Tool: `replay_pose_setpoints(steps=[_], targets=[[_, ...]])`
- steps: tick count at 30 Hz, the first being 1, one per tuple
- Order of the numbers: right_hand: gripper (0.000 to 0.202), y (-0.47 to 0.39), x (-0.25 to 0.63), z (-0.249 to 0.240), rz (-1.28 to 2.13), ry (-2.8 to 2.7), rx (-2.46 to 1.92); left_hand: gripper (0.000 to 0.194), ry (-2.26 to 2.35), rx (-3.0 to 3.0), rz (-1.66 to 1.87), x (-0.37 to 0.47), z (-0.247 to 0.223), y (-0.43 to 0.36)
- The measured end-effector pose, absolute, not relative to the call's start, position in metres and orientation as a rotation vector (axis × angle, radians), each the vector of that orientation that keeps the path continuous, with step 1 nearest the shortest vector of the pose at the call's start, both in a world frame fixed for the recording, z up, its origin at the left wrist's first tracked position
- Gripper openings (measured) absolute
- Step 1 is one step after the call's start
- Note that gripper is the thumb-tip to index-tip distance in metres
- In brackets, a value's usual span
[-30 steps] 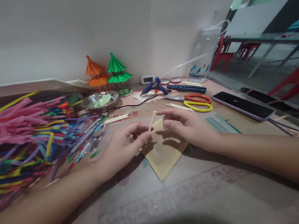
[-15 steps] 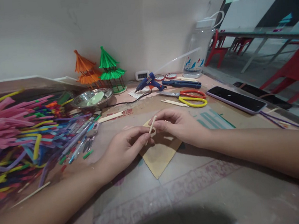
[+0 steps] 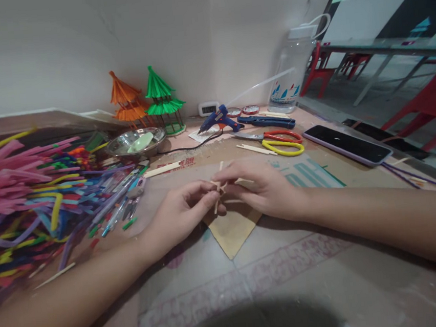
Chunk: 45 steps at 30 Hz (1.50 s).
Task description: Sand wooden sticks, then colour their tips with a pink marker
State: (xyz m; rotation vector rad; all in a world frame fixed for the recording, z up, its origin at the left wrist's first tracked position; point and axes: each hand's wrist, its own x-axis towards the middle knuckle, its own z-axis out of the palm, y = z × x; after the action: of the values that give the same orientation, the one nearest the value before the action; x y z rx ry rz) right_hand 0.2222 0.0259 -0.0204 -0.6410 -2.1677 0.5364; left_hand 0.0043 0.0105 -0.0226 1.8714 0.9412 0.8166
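Note:
Just above a tan square sheet [image 3: 230, 237], my left hand [image 3: 184, 210] pinches a thin pale wooden stick [image 3: 217, 204] between thumb and fingertips. The stick slants upward, and a short pale piece seems to cross it near the fingertips. From the other side my right hand [image 3: 268, 187] has its index finger and thumb closed in at that crossing. Its fingertips partly hide the pieces, so how they join cannot be made out. The sheet lies with one corner toward me.
Colourful pipe cleaners [image 3: 16, 188] heap at the left. Behind stand orange [image 3: 129, 97] and green [image 3: 161, 94] pagoda models, a metal bowl [image 3: 114, 148], a blue glue gun [image 3: 217, 120], scissors [image 3: 283, 144], blue-handled pliers [image 3: 266, 122] and a water bottle [image 3: 284, 69]. A phone [image 3: 347, 146] lies right.
My right hand's fingers have come round the upper part of the stick, their tips now at the crossing. The stick stands a little steeper. My left hand has barely moved.

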Motion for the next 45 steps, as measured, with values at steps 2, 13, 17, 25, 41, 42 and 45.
replay_pose_setpoints(steps=[2, 13, 17, 25, 41, 42, 45], targets=[[0.028, 0.027, 0.223, -0.023, 0.527, -2.276, -0.579, 0.025, 0.93, 1.857, 0.801, 0.005, -0.021, 0.012], [0.024, 0.026, 0.221, -0.019, 0.549, -2.201, -0.994, 0.032, 0.856, 1.773, 0.79, 0.001, -0.027, 0.017], [0.024, 0.027, 0.221, -0.02, 0.554, -2.184, -0.992, 0.032, 0.836, 1.753, 0.803, 0.002, -0.028, 0.017], [0.021, 0.029, 0.22, -0.019, 0.59, -2.199, -0.991, 0.028, 0.818, 1.702, 0.812, 0.002, -0.029, 0.018], [0.018, 0.037, 0.229, -0.02, 0.607, -2.277, -1.018, 0.032, 1.039, 2.635, 0.561, -0.004, -0.034, 0.024], [0.016, 0.038, 0.229, -0.019, 0.598, -2.301, -1.017, 0.033, 1.044, 2.646, 0.538, -0.004, -0.034, 0.024], [0.018, 0.039, 0.233, -0.014, 0.572, -2.355, -1.037, 0.036, 1.048, 2.667, 0.509, -0.004, -0.034, 0.023]])
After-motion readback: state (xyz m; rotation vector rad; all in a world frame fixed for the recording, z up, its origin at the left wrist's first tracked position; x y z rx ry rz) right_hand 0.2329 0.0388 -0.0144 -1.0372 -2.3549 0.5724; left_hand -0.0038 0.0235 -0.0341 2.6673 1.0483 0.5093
